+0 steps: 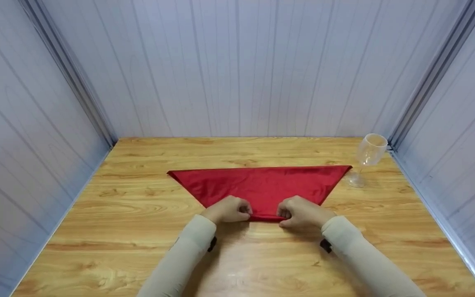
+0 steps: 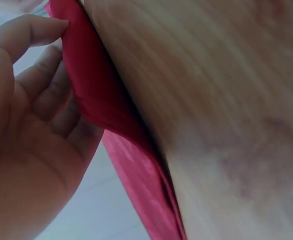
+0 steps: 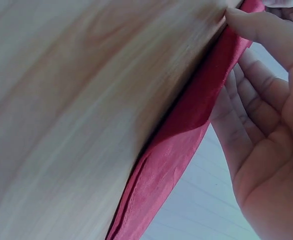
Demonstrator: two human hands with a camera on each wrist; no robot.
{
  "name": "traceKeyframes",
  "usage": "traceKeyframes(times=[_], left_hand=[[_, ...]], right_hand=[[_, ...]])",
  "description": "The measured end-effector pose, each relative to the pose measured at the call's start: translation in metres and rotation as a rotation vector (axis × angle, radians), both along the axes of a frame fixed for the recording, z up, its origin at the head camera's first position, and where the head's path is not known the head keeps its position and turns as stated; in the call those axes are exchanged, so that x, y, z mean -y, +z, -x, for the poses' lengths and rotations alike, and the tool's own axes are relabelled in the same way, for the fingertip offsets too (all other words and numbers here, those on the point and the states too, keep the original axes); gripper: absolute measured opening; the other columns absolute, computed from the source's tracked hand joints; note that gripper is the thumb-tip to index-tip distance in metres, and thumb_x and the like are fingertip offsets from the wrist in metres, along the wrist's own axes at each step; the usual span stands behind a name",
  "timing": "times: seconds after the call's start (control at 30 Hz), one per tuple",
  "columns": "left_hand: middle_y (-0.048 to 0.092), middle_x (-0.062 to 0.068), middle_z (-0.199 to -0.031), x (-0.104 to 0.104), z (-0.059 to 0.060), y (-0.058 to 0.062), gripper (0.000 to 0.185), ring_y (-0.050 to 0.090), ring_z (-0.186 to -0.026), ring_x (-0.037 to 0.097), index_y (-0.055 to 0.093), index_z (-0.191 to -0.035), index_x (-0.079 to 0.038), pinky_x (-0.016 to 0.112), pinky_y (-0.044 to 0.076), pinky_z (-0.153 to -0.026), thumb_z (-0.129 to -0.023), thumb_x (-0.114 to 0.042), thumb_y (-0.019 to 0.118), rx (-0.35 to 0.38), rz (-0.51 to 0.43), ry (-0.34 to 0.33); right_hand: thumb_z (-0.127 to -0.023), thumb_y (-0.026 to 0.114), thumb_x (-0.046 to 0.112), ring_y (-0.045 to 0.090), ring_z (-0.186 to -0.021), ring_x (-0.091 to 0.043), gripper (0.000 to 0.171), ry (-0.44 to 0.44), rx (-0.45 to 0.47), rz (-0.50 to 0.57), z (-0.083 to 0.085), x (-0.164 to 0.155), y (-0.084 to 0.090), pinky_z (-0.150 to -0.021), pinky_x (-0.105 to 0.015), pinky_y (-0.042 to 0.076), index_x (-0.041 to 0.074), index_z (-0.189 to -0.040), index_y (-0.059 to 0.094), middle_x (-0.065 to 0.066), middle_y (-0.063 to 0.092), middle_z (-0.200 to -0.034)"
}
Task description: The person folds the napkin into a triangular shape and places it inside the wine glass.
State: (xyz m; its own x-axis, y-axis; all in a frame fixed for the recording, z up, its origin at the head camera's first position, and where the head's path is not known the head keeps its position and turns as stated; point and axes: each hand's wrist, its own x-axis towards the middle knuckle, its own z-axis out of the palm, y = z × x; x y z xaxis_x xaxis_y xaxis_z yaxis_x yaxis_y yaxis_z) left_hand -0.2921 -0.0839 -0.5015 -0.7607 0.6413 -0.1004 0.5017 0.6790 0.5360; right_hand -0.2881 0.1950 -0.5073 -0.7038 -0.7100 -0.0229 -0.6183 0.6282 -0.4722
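A red cloth [image 1: 262,183] lies on the wooden table [image 1: 138,198], folded into a wide triangle with its long edge at the far side. Its near point is turned up into a short straight fold. My left hand [image 1: 241,211] pinches the left end of that fold, and my right hand [image 1: 285,213] pinches the right end. In the left wrist view, the thumb and fingers of the left hand [image 2: 41,95] curl round the cloth's edge [image 2: 131,165]. The right wrist view shows the right hand [image 3: 256,90] gripping the cloth's edge [image 3: 171,150] the same way.
An empty stemmed wine glass [image 1: 368,159] stands at the table's far right corner, just beyond the cloth's right tip. Pale panelled walls [image 1: 237,66] close the table on the left, back and right. Bare wood lies in front of the hands.
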Motion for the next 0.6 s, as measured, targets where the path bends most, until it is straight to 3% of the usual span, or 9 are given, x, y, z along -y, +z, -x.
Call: traceKeyframes(times=[0.13,0.37,0.6], left_hand=[[0.065,-0.009,-0.089,0.0037,0.0024,-0.0023,0.004,0.058,-0.086,0.008,0.071,-0.095,-0.016,0.031,0.049,-0.083,-0.097,-0.017,0.067,0.079,-0.032,0.040],[0.063,-0.006,-0.084,0.0060,0.0055,-0.0047,0.007,0.052,-0.077,0.007,0.064,-0.093,-0.017,0.029,0.044,-0.075,-0.099,-0.022,0.066,0.089,-0.073,0.058],[0.061,-0.007,-0.087,0.0077,0.0053,-0.0081,0.011,0.051,-0.083,0.010,0.061,-0.091,-0.014,0.031,0.042,-0.079,-0.100,-0.020,0.064,0.152,-0.124,0.058]], right_hand=[[-0.084,0.080,0.017,0.056,-0.072,-0.006,0.009,0.025,-0.016,0.015,0.0019,0.0001,-0.0027,-0.065,-0.026,0.050,0.015,-0.090,0.073,0.012,0.060,-0.078],[-0.087,0.078,0.017,0.055,-0.072,-0.007,0.007,0.012,-0.022,0.004,0.0034,0.0001,-0.0009,-0.066,-0.027,0.050,0.016,-0.091,0.073,0.013,0.059,-0.079],[-0.092,0.074,0.018,0.059,-0.079,-0.008,0.004,0.040,-0.049,0.013,0.0042,-0.0021,-0.0030,-0.072,-0.030,0.052,0.015,-0.094,0.073,0.011,0.065,-0.085]])
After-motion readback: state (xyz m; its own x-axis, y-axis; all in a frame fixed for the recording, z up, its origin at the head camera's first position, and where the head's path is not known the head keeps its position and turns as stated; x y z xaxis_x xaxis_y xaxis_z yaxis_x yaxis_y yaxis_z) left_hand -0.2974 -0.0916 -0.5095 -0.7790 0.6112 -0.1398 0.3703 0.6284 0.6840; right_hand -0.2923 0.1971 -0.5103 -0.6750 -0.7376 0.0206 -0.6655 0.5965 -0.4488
